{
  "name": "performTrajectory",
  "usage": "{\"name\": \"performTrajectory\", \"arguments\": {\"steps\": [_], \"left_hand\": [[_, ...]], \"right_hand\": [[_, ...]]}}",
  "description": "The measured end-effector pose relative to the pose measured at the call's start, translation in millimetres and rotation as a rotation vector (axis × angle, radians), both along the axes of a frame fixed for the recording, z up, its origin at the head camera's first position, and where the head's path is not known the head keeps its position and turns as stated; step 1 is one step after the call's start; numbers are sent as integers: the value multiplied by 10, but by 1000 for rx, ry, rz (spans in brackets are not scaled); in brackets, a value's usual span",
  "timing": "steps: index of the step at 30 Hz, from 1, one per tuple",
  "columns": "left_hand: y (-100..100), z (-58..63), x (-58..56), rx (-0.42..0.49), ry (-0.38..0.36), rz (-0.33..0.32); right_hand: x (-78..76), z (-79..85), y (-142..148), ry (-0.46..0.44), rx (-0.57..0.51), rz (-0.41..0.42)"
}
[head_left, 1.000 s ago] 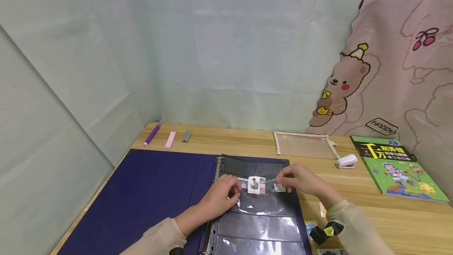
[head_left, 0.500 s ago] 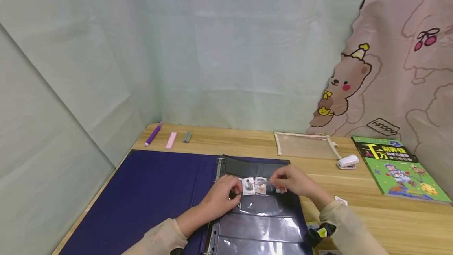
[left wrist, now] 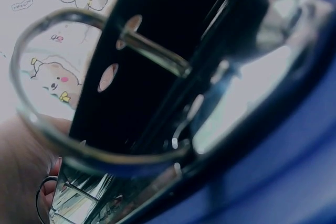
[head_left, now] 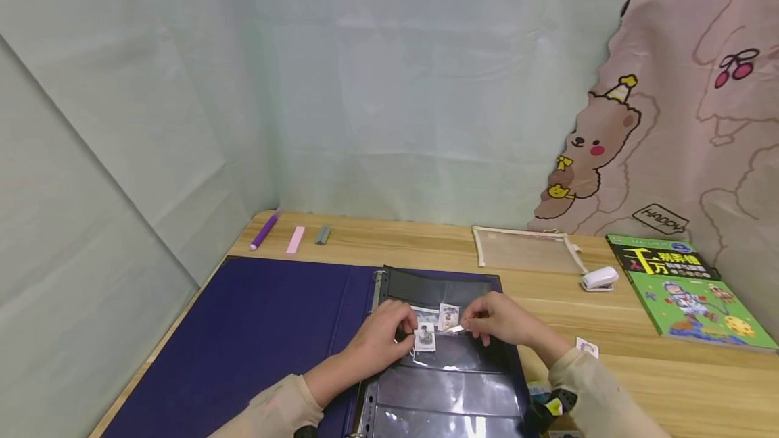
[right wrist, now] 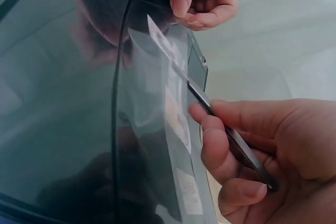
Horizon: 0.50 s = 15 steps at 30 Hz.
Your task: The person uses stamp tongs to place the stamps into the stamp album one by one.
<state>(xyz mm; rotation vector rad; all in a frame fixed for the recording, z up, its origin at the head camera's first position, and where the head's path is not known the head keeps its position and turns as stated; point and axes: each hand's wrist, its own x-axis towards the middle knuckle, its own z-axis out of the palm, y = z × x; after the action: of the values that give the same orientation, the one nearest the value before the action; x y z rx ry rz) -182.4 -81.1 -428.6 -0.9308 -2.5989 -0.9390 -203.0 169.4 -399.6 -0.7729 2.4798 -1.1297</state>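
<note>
In the head view my right hand (head_left: 502, 320) pinches metal tweezers (right wrist: 226, 127), their tips on a small stamp (head_left: 425, 338) with a dark portrait. That stamp tilts in the right wrist view, over the top part of a black pocket page (head_left: 447, 391). Another stamp (head_left: 449, 316) lies just right of it in an upper clear pocket. My left hand (head_left: 380, 333) rests at the page's ring side, thumb and fingers pinching the clear pocket film. The page sits on the metal rings (left wrist: 100, 153) of an open navy binder (head_left: 262, 336).
More stamps lie right of the binder, one (head_left: 587, 347) by my right forearm. A mesh pouch (head_left: 529, 249), a white stapler (head_left: 599, 278) and a green book (head_left: 690, 289) stand behind and right. A purple marker (head_left: 264, 232) and a pink strip (head_left: 295, 240) lie back left.
My right hand has moved left and slightly nearer, carrying the stamp toward my left fingers and off the stamp beside it. My left hand stays in place.
</note>
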Motion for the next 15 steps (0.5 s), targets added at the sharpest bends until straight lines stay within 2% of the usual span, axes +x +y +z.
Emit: {"name": "performTrajectory", "arguments": {"steps": [7, 15], "left_hand": [[5, 1, 8, -1, 1, 0], [4, -1, 0, 0, 7, 5]], "right_hand": [[-64, 87, 50, -17, 50, 64], [-146, 212, 61, 46, 66, 36]]}}
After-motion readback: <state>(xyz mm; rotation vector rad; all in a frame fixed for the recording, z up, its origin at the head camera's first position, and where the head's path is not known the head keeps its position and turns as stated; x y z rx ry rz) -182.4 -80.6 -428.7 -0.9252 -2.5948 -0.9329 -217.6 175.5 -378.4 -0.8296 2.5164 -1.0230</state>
